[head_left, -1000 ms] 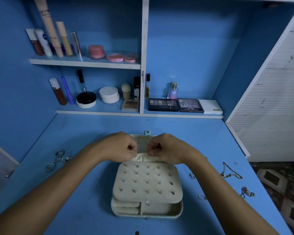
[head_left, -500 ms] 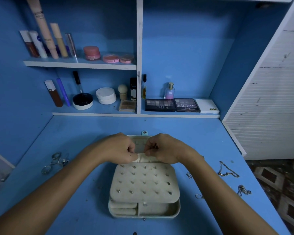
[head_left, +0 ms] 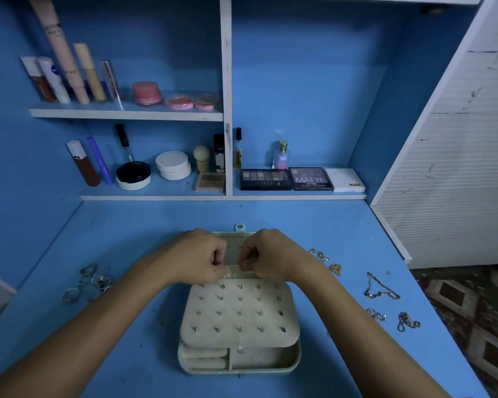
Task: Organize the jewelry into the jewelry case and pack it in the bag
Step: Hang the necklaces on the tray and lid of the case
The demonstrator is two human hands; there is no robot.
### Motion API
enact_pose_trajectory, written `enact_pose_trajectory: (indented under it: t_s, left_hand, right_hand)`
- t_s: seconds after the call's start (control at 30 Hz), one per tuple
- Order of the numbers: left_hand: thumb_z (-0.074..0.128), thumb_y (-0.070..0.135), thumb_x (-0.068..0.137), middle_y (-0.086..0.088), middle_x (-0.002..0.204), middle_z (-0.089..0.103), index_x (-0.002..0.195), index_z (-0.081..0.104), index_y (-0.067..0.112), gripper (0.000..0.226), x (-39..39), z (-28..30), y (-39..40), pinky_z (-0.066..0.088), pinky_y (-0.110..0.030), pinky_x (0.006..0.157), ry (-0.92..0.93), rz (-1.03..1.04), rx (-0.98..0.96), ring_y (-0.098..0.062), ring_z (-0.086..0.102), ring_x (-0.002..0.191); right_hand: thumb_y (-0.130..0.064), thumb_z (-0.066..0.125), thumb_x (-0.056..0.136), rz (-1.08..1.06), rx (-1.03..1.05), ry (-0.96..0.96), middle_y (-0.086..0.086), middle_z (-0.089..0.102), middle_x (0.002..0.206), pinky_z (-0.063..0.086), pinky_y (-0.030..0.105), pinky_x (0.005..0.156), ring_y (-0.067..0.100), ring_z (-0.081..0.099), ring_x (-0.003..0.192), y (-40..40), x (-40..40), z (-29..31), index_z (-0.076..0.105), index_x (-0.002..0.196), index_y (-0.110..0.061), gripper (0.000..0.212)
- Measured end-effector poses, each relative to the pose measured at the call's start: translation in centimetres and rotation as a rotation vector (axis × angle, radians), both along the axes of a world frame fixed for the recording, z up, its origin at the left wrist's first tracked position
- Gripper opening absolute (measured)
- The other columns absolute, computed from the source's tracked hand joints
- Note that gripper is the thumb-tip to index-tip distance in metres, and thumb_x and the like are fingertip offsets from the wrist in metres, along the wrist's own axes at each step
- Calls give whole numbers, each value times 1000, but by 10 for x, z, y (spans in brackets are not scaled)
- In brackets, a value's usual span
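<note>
Both hands (head_left: pixel 196 258) (head_left: pixel 273 257) over open jewelry case (head_left: pixel 239 357)

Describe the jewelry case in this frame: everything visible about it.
The jewelry case lies open on the blue desk, cream, soft-lined. A studded earring panel covers most of its base; ring rolls and an empty compartment show at the near edge. The lid lies flat beyond, snap tab at its far edge. The left hand and right hand pinch something at the lid's lining.

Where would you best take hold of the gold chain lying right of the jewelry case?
Pinch the gold chain from above at its upper loop, where the links bunch together. It lies flat and loose on the blue desk, so a side approach finds nothing to catch.
</note>
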State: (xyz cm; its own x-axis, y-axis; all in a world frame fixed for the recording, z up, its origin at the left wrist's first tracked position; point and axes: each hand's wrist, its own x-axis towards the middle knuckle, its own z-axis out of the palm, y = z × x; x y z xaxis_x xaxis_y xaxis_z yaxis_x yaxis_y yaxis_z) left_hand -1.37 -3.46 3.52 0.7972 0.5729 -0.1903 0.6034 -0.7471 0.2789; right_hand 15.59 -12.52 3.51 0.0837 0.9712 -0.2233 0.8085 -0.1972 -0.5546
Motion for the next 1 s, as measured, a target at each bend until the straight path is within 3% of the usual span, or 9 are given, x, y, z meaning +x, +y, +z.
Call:
enact_pose_trajectory:
  t_s: [0.13,0.27,0.37,0.47,0.7,0.83,0.9,1.0]
  left_hand:
    - [66,31,77,13,78,59,73,56,29,11,2,-2,3,50,-29,65,-8,-17,15,-5,56,74]
    - [64,28,79,15,78,63,73,60,31,7,8,1,4,54,-30,69,-39,-25,-14,-2,59,74]
    - [63,27,83,14,79,64,76,65,29,7,19,2,3,53,-30,73,-130,-30,-21,-3,60,78]
    - [63,28,87,15,82,62,82,67,28,6,38,2,0,49,-27,75,-235,-53,-10,-1,57,81]
    - [68,31,88,13,87,61,87,73,29,6,94,2,-8,42,-24,73,-332,-135,-21,5,50,76]
    - [69,30,89,14,93,61,93,75,27,8,123,5,-14,47,-31,83,-267,-204,-19,-4,54,90]
    - [69,27,90,14,94,62,96,76,26,10,137,7,-18,48,-32,85,-232,-225,-15,-8,55,97]
    - [70,25,89,13,91,64,98,77,25,11,153,7,-22,51,-34,84,-184,-252,0,-7,56,91]
  right_hand:
    - [-23,77,82,-41,68,-50,-13,64,83,57,33,83,12,65,89,-1,0,0,74,89,-25,8]
    - [-13,72,83,-63,126,-26,-11,70,82,58,34,80,10,65,84,-7,13,1,73,82,-26,13]
    - [-10,69,86,-122,181,9,-14,68,74,54,22,71,0,60,70,-16,31,4,74,81,-21,13]
    - [-16,70,88,-227,238,28,-13,68,76,44,9,58,-1,59,65,-27,52,9,71,78,-28,15]
    - [-20,68,90,-421,221,-51,-7,72,83,47,15,63,9,63,75,-53,95,10,76,86,-22,9]
    - [-22,68,90,-475,162,-67,-7,71,79,56,29,68,17,68,75,-62,107,4,74,82,-22,9]
    - [-22,69,89,-492,132,-84,-5,71,78,54,27,62,17,69,73,-64,111,-1,74,81,-23,9]
    - [-23,72,87,-483,98,-86,-6,71,76,52,23,58,16,68,72,-66,114,-6,73,80,-23,7]
